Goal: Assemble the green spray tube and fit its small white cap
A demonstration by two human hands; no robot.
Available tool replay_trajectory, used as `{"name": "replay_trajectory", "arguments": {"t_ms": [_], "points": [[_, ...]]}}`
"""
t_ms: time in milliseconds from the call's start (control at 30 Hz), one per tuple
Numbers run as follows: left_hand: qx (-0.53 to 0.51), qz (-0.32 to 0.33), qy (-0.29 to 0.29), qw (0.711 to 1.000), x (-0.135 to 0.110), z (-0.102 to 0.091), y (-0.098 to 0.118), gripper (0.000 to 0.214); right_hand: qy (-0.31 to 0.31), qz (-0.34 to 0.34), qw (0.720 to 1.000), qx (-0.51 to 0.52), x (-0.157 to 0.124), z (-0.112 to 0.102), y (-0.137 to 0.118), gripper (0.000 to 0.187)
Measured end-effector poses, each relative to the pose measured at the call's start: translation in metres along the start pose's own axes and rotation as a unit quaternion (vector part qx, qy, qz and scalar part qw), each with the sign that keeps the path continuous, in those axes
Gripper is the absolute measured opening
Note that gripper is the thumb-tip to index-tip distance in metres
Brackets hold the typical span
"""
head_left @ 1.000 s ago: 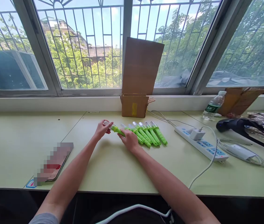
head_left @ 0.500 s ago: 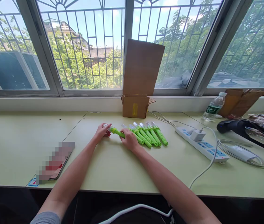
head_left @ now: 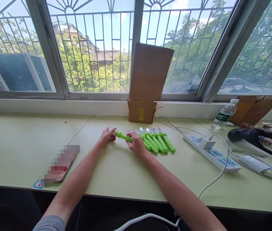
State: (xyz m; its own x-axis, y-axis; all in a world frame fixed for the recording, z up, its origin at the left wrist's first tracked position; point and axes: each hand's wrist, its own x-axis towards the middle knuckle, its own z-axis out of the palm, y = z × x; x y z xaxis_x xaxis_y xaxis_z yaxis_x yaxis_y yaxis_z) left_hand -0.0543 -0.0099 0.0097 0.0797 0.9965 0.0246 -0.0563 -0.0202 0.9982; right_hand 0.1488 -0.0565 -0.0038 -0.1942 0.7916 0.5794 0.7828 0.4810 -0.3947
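On the table (head_left: 116, 170), a row of brushes (head_left: 156, 143) lies at centre, before a cardboard box (head_left: 142, 110) at the window sill. A phone (head_left: 60, 165) lies left; a power strip (head_left: 212, 153) and, behind it, a bottle (head_left: 225, 114) stand right.

The brush (head_left: 123, 136) between the two hands is showing a bright lime-green handle and a clear, whitish tip, and the row of brushes (head_left: 155, 143) beside it is showing the same green and clear. The table (head_left: 18, 144) is looking pale yellow-green. The cardboard box (head_left: 142, 110) is appearing plain brown with a yellow strip on its front. The power strip (head_left: 211, 153) is showing white with blue sockets, its cable (head_left: 219, 173) white. The bottle (head_left: 224, 114) is wearing a green label.
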Motion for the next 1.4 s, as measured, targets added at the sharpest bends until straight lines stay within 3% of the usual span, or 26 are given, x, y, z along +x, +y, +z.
{"name": "replay_trajectory", "arguments": {"t_ms": [133, 267, 433, 667, 1200, 1400], "points": [[-0.002, -0.002, 0.01, 1.0, -0.0012, 0.0018, 0.0011, 0.053, 0.027, 0.041, 0.999, 0.02, 0.001, -0.0013, 0.0013, 0.043], [-0.004, -0.009, 0.003, 1.0, -0.0011, 0.0041, 0.0006, 0.053, 0.054, 0.075, 0.995, 0.039, 0.002, -0.0004, 0.0009, 0.042], [-0.008, -0.004, -0.001, 1.0, 0.0002, 0.0051, -0.0019, 0.054, 0.053, 0.055, 0.992, 0.101, 0.0034, -0.0006, 0.0017, 0.047], [-0.012, -0.006, -0.003, 1.0, 0.0033, 0.0025, -0.0041, 0.055, 0.055, -0.003, 0.988, 0.144, 0.0031, -0.0008, 0.0035, 0.022], [-0.027, -0.021, -0.012, 0.999, 0.0054, 0.001, -0.0043, 0.048, 0.033, 0.058, 0.983, 0.169, 0.0041, 0.0074, 0.0092, 0.028], [-0.067, -0.019, -0.013, 0.997, 0.0056, 0.0063, -0.0048, 0.054, 0.036, 0.049, 0.985, 0.159, 0.0026, 0.0073, 0.0045, 0.028]]}}
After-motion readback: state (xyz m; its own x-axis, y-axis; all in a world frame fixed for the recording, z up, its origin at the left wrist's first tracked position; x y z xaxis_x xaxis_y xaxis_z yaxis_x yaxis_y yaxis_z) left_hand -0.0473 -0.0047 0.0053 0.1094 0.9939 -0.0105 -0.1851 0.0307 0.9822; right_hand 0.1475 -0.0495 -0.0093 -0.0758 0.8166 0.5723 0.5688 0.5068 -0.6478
